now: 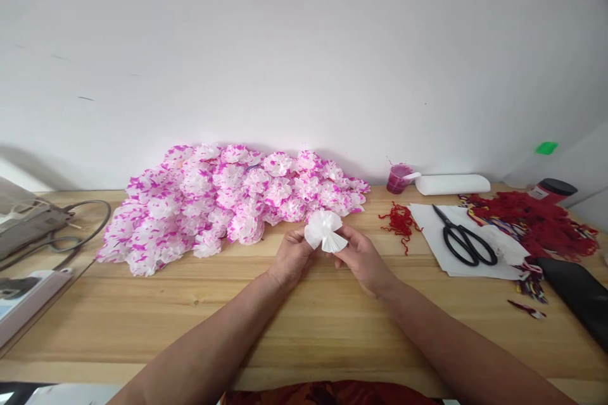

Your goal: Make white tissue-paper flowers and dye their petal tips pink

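Observation:
A white pleated paper flower (325, 231), fanned out round its middle, is held up over the table between my two hands. My left hand (292, 257) pinches its left side, thumb and fingers closed on the paper. On the other side my right hand (361, 257) grips the lower right folds between thumb and fingers. Just behind lies a big heap of white paper flowers with magenta-tinted edges (199, 202). The undersides of the held flower and some fingertips are hidden.
To the right, black scissors (468, 243) lie on white paper sheets (434, 247), near red yarn pieces (401, 221). Behind stand a cup of magenta liquid (397, 180) and a white roll (452, 184). A power strip (33, 304) and cables (90, 215) occupy the left.

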Demonstrator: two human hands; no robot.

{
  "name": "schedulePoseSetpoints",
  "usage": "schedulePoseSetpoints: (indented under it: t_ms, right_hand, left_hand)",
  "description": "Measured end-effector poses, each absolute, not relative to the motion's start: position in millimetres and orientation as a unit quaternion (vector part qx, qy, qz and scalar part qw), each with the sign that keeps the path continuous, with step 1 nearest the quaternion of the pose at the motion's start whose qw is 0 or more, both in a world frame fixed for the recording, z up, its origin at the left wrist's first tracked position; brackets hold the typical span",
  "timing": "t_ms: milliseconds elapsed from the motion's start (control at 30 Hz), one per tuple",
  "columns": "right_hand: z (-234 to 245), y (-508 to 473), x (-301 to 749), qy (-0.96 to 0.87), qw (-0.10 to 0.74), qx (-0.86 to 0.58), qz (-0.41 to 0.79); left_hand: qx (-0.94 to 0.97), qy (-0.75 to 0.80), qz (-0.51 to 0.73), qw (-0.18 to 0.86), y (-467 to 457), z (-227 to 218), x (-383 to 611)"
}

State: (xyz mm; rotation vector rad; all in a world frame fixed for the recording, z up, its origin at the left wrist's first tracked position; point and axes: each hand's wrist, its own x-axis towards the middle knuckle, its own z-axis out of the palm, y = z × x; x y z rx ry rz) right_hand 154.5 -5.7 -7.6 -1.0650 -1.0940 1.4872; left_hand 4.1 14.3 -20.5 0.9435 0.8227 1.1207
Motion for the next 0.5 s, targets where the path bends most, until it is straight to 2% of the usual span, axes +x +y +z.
schedulePoseSetpoints:
  t_ms: [333,500]
  right_hand:
    - [-16.7,-3.0,160.1,-0.473,0.435,-0.454,0.617]
    - [-14.5,-2.2,165.2,-0.494,0.407,-0.446,0.626]
  left_hand:
    - [0.466,0.334,0.488,0.659,13.8,-15.6,2.5]
    - [0.513,0.289,0.444,0.675,14.4,-14.2,-0.1]
